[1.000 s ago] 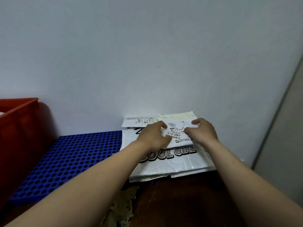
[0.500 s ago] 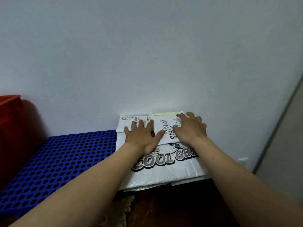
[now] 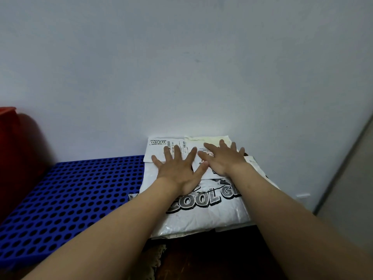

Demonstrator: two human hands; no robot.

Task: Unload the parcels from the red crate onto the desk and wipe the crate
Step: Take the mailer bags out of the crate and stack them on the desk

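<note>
White "COOL GIRL" parcel (image 3: 201,217) lies flat; labelled envelopes (image 3: 161,147) atop.

Bare forearms, sleeveless, left hand (image 3: 177,170), right hand (image 3: 224,158)

We take this for a plain room used for sorting mail, judging by the bare pale wall (image 3: 181,67), dark wooden desk (image 3: 212,259), labelled white parcels (image 3: 201,215) and blue perforated mat (image 3: 70,195).
</note>
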